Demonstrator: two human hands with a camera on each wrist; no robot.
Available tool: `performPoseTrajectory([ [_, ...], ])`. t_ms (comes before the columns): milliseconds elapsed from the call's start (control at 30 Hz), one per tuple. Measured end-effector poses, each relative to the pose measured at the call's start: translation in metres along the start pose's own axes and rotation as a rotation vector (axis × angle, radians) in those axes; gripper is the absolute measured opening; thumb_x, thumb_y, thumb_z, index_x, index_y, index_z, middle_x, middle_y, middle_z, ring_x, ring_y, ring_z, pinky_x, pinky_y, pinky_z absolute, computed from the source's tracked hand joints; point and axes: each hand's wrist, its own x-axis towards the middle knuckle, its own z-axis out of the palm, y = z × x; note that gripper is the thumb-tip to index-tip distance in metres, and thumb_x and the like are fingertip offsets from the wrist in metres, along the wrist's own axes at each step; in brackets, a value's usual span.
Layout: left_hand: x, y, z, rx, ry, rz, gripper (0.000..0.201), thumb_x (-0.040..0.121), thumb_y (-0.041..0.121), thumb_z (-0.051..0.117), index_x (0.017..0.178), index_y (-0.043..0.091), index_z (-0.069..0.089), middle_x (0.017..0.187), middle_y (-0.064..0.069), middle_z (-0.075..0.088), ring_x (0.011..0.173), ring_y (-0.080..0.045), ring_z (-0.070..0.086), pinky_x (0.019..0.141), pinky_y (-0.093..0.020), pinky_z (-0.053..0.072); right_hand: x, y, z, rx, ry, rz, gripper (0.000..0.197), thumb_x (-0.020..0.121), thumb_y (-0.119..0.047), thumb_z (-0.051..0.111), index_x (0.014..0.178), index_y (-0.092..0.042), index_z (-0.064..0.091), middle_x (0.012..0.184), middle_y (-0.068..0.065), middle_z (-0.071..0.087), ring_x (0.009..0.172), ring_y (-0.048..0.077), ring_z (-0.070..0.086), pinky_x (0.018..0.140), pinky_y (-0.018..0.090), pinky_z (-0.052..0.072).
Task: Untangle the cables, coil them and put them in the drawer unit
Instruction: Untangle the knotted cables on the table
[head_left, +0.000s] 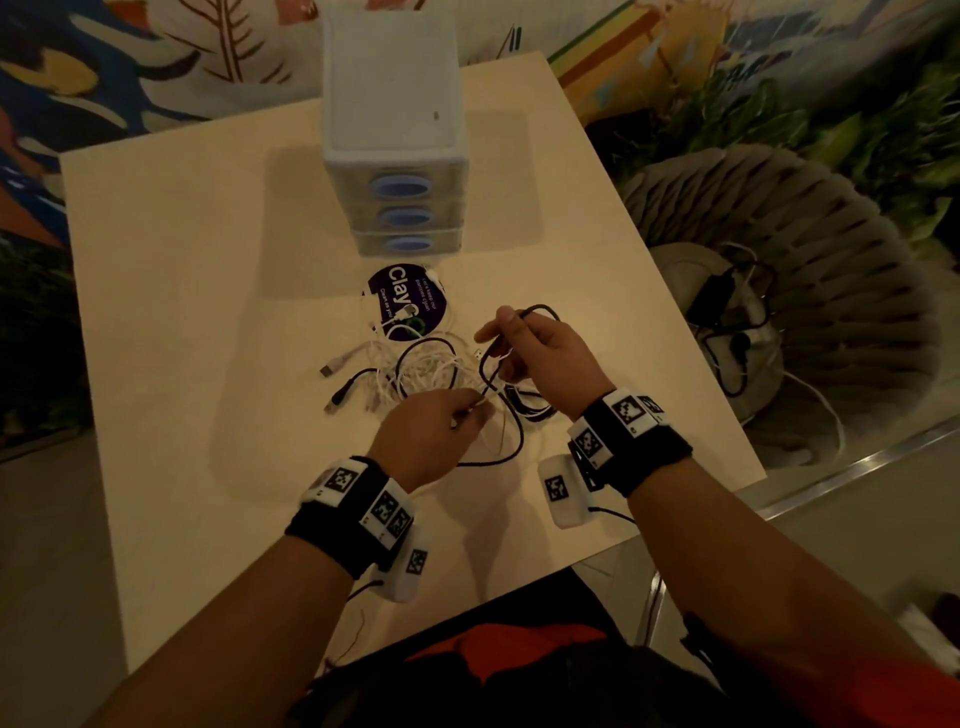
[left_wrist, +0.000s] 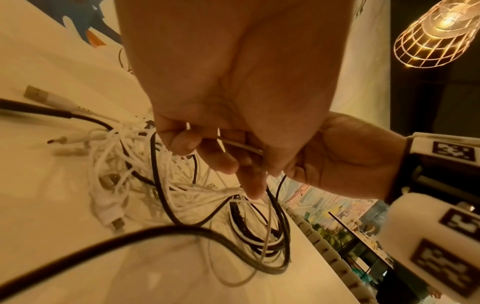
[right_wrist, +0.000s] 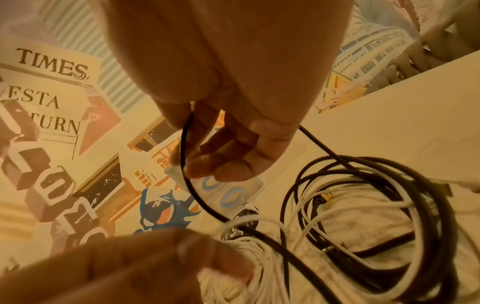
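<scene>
A tangle of white and black cables (head_left: 421, 371) lies mid-table before the white drawer unit (head_left: 395, 130), whose three blue-handled drawers are closed. My left hand (head_left: 457, 415) pinches a white cable (left_wrist: 241, 147) at the near edge of the heap. Lifted just above the heap's right side, my right hand (head_left: 514, 343) holds a black cable (right_wrist: 185, 152) that loops up over the fingers and down into the tangle. Another black cable (head_left: 498, 447) curves across the table between my wrists. Loose USB plugs (head_left: 332, 369) stick out on the heap's left.
A round dark sticker (head_left: 408, 304) lies on the table between the drawer unit and the cables. Right of the table stands a ribbed grey stool (head_left: 779, 291) with more cables on it. The table edge (head_left: 691, 332) runs close to my right hand.
</scene>
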Motion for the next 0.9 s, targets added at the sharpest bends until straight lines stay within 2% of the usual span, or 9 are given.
performPoseTrajectory([
  [100, 0.002, 0.01, -0.007, -0.072, -0.001, -0.055, 0.03, 0.101, 0.062, 0.042, 0.11, 0.041, 0.061, 0.082, 0.012, 0.074, 0.08, -0.001, 0.066, 0.074, -0.027, 0.051, -0.002, -0.001, 0.003, 0.078, -0.07, 0.003, 0.046, 0.107, -0.039, 0.045, 0.095, -0.004, 0.072, 0.08, -0.001, 0.071, 0.067, 0.016, 0.069, 0.073, 0.034, 0.058],
  [233, 0.008, 0.009, -0.009, -0.114, -0.005, -0.058, 0.027, 0.108, 0.047, 0.04, 0.099, 0.035, 0.063, 0.084, 0.01, 0.075, 0.085, -0.009, 0.069, 0.08, -0.033, 0.052, -0.002, -0.002, 0.006, 0.128, -0.093, -0.032, 0.04, 0.107, -0.035, 0.048, 0.099, -0.003, 0.07, 0.077, 0.002, 0.073, 0.071, 0.014, 0.071, 0.071, 0.026, 0.056],
  [367, 0.008, 0.008, -0.013, -0.164, 0.102, -0.068, 0.034, 0.108, 0.042, 0.041, 0.107, 0.024, 0.07, 0.087, 0.009, 0.076, 0.083, -0.003, 0.068, 0.075, -0.03, 0.05, -0.007, 0.009, -0.003, -0.214, -0.169, -0.094, 0.027, 0.095, -0.047, 0.066, 0.109, -0.025, 0.069, 0.094, -0.009, 0.074, 0.088, 0.009, 0.07, 0.083, 0.029, 0.056],
  [433, 0.008, 0.009, -0.016, -0.153, 0.176, -0.068, 0.034, 0.108, 0.041, 0.043, 0.106, 0.023, 0.071, 0.092, 0.008, 0.075, 0.086, -0.01, 0.067, 0.077, -0.033, 0.051, -0.013, 0.018, -0.008, -0.399, -0.183, -0.109, 0.026, 0.089, -0.049, 0.071, 0.107, -0.031, 0.067, 0.094, -0.01, 0.072, 0.088, 0.007, 0.068, 0.083, 0.031, 0.056],
  [500, 0.009, 0.007, -0.018, -0.21, 0.223, -0.092, 0.032, 0.107, 0.042, 0.045, 0.104, 0.026, 0.072, 0.093, 0.01, 0.076, 0.088, -0.01, 0.068, 0.08, -0.034, 0.053, -0.018, 0.026, -0.012, -0.492, -0.129, -0.104, 0.02, 0.088, -0.046, 0.072, 0.1, -0.032, 0.066, 0.093, -0.011, 0.07, 0.086, 0.006, 0.066, 0.081, 0.034, 0.056],
  [567, 0.01, 0.005, -0.02, -0.285, 0.229, -0.111, 0.032, 0.107, 0.044, 0.046, 0.102, 0.029, 0.073, 0.09, 0.013, 0.077, 0.076, -0.003, 0.066, 0.075, -0.034, 0.054, -0.023, 0.033, -0.013, -0.551, -0.132, -0.046, 0.018, 0.089, -0.049, 0.071, 0.097, -0.034, 0.067, 0.093, -0.013, 0.07, 0.085, 0.002, 0.064, 0.079, 0.029, 0.053],
  [633, 0.009, 0.008, -0.022, -0.355, 0.222, -0.114, 0.031, 0.107, 0.043, 0.046, 0.101, 0.029, 0.072, 0.087, 0.014, 0.078, 0.059, 0.001, 0.06, 0.066, -0.031, 0.052, -0.026, 0.039, -0.009, -0.62, -0.216, -0.005, 0.021, 0.09, -0.052, 0.068, 0.099, -0.033, 0.069, 0.093, -0.015, 0.07, 0.084, -0.003, 0.062, 0.076, 0.025, 0.049],
  [733, 0.006, 0.016, -0.024, -0.487, 0.192, -0.135, 0.027, 0.107, 0.038, 0.049, 0.103, 0.024, 0.071, 0.081, 0.007, 0.077, 0.051, 0.004, 0.058, 0.056, -0.021, 0.047, -0.028, 0.044, 0.001, -0.603, -0.282, 0.015, 0.017, 0.096, -0.043, 0.063, 0.1, -0.028, 0.072, 0.086, -0.014, 0.073, 0.079, -0.002, 0.066, 0.079, 0.027, 0.052],
  [900, 0.006, 0.008, -0.023, -0.433, 0.132, -0.161, 0.021, 0.102, 0.043, 0.058, 0.108, 0.027, 0.07, 0.072, 0.006, 0.076, 0.064, 0.001, 0.068, 0.058, -0.022, 0.048, -0.028, 0.042, 0.004, -0.302, -0.164, 0.073, 0.018, 0.104, -0.027, 0.054, 0.101, -0.014, 0.066, 0.088, -0.004, 0.076, 0.08, 0.006, 0.073, 0.074, 0.029, 0.058],
])
